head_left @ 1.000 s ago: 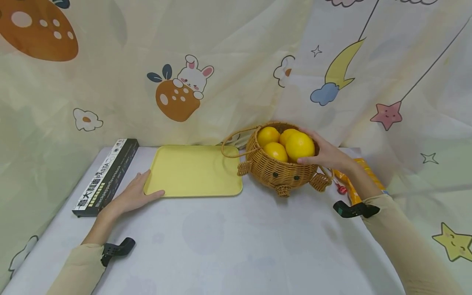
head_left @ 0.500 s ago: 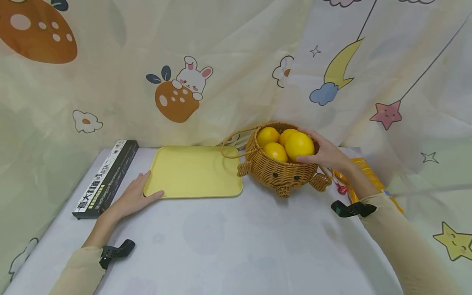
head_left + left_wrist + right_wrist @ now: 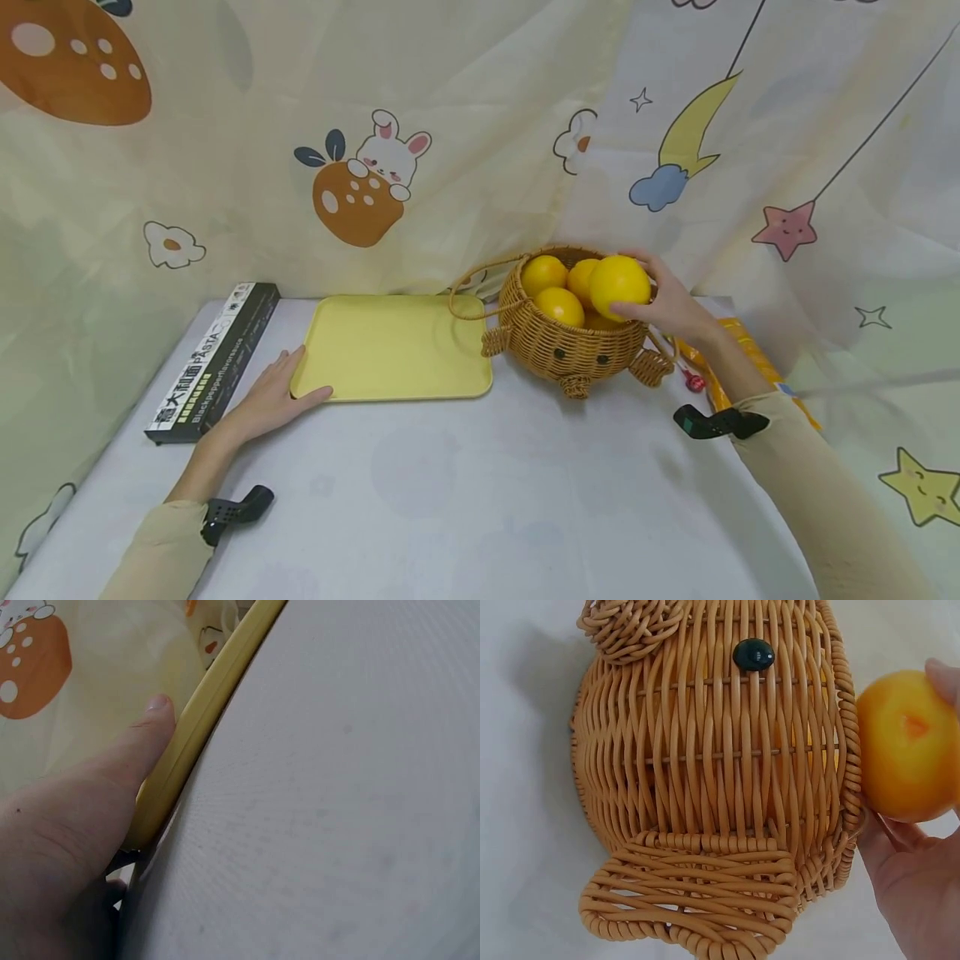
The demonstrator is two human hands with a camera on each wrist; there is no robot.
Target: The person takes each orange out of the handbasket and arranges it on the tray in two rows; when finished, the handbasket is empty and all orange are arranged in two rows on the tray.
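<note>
My right hand (image 3: 667, 304) grips a yellow-orange orange (image 3: 619, 287) at the right side of the wicker basket's mouth, thumb in front and fingers behind. In the right wrist view this orange (image 3: 907, 746) is just above the rim of the basket (image 3: 727, 757). Several more oranges (image 3: 559, 307) lie inside the basket (image 3: 555, 354). My left hand (image 3: 273, 398) rests at the near left corner of the yellow tray (image 3: 397, 350), fingers extended along its left side. In the left wrist view the thumb (image 3: 154, 724) lies against the tray's rim (image 3: 199, 724).
A black and white pasta box (image 3: 213, 362) lies left of the tray. Behind my right forearm are an orange packet (image 3: 742, 346) and a small red item (image 3: 693, 382). The basket's loop handle (image 3: 465, 304) hangs over the tray's right end. A printed cloth (image 3: 480, 150) hangs behind the table.
My right hand has lifted the orange slightly up and to the right, and more of the basket's inside shows beneath it. The left hand and tray have stayed in place.
</note>
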